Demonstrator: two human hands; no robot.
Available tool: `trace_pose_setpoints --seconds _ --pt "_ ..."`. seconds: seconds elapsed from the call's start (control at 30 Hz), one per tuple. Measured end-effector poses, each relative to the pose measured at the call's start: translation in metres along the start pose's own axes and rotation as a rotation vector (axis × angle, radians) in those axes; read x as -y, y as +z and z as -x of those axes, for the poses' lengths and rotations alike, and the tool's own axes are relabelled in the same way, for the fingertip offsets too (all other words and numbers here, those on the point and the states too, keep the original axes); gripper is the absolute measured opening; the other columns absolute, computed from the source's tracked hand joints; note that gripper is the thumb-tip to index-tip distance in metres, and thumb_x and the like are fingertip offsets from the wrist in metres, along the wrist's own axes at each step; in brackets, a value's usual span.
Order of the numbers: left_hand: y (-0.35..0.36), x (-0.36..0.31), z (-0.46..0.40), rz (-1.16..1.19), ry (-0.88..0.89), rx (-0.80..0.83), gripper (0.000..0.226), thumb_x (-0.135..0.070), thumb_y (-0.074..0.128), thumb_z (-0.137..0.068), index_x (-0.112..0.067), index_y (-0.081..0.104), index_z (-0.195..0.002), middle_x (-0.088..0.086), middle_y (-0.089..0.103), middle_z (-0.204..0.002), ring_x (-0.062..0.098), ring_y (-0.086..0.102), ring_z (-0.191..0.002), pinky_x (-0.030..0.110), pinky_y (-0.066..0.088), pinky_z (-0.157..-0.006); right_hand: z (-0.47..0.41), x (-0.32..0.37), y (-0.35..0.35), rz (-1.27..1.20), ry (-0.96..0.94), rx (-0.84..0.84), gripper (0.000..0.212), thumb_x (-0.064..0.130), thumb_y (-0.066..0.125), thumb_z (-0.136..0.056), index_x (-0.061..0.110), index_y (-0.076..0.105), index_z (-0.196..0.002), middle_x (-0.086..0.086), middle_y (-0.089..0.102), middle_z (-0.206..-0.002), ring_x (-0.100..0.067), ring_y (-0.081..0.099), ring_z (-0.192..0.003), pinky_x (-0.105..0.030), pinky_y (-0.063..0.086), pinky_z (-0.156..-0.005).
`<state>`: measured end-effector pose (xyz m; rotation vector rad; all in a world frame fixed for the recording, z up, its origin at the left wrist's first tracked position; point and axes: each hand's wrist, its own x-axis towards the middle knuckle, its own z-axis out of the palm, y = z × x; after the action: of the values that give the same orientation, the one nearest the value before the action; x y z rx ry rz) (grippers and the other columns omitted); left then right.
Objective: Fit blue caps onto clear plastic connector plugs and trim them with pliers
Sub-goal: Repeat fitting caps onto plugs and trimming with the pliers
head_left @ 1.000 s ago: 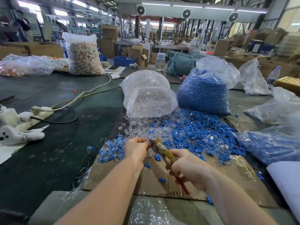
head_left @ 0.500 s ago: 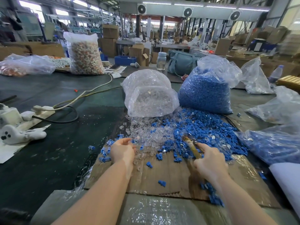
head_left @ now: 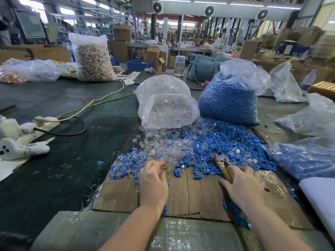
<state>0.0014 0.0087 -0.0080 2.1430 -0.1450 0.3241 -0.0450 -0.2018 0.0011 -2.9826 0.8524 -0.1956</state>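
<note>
Loose clear connector plugs (head_left: 168, 147) and blue caps (head_left: 226, 142) are heaped on a cardboard sheet (head_left: 195, 192). A smaller cluster of capped plugs (head_left: 126, 160) lies at the sheet's left edge. My left hand (head_left: 154, 180) lies palm down, its fingertips touching the near edge of the clear plugs. My right hand (head_left: 243, 185) grips the pliers (head_left: 224, 169) by their worn yellow handle. The jaws point away from me into the edge of the blue caps. A red handle tip shows past my right wrist.
Behind the heaps stand a bag of clear plugs (head_left: 166, 105) and a bag of blue caps (head_left: 230, 98). Another bag of blue parts (head_left: 304, 160) and white foam (head_left: 322, 196) sit at the right. A power strip (head_left: 45, 120) and a white tool (head_left: 21, 149) lie at the left.
My hands, which met over one plug at the pliers' jaws, have parted. The left dropped toward the capped cluster, then reached into the clear plugs; the right carried the pliers rightward.
</note>
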Motion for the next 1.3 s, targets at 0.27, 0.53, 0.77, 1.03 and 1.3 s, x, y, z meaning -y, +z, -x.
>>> trace_pose_setpoints --seconds 0.27,0.53,0.77,1.03,1.3 --pt "0.014 0.004 0.017 -0.063 0.139 0.065 0.023 -0.015 0.054 -0.092 -0.018 0.063 -0.112 -0.017 0.048 -0.099 0.005 0.04 -0.102 0.017 0.031 -0.093 0.009 0.023 0.006 -0.003 -0.257 -0.197 0.032 0.03 0.044 -0.097 0.04 0.053 -0.126 0.015 0.05 -0.132 -0.015 0.039 -0.121 -0.038 0.018 -0.098" --pt "0.017 -0.004 0.016 0.005 0.165 0.07 0.019 -0.015 0.054 -0.092 -0.018 0.064 -0.108 -0.016 0.05 -0.097 0.0 0.038 -0.094 0.0 0.026 -0.084 0.009 0.031 0.0 0.065 -0.269 -0.166 0.023 0.023 0.043 -0.097 0.035 0.062 -0.099 0.017 0.059 -0.108 -0.013 0.042 -0.103 -0.035 0.025 -0.09" --pt "0.018 -0.005 0.014 0.064 0.129 0.115 0.022 -0.012 0.059 -0.089 -0.019 0.066 -0.109 -0.012 0.057 -0.097 0.008 0.049 -0.1 0.022 0.039 -0.092 0.021 0.052 -0.002 -0.751 -0.329 -0.048 0.02 0.01 0.064 -0.085 0.029 0.067 -0.084 0.016 0.065 -0.081 0.003 0.054 -0.079 -0.018 0.046 -0.078" --pt "0.015 -0.001 0.015 0.089 0.153 0.128 0.03 -0.013 0.061 -0.088 -0.028 0.065 -0.114 -0.017 0.054 -0.09 0.008 0.052 -0.098 0.02 0.041 -0.09 0.027 0.07 0.004 -1.012 -0.294 0.143 0.018 0.004 0.069 -0.081 0.022 0.07 -0.082 0.008 0.07 -0.08 -0.005 0.064 -0.079 -0.018 0.05 -0.074" --pt "0.019 0.002 0.018 0.127 0.092 0.057 0.011 -0.02 0.065 -0.085 -0.025 0.069 -0.094 -0.017 0.055 -0.084 -0.001 0.052 -0.085 0.008 0.039 -0.075 0.037 0.066 0.018 -0.908 -0.309 -0.003 0.024 0.004 0.069 -0.081 0.028 0.065 -0.083 0.011 0.064 -0.084 -0.001 0.057 -0.082 -0.009 0.042 -0.072"
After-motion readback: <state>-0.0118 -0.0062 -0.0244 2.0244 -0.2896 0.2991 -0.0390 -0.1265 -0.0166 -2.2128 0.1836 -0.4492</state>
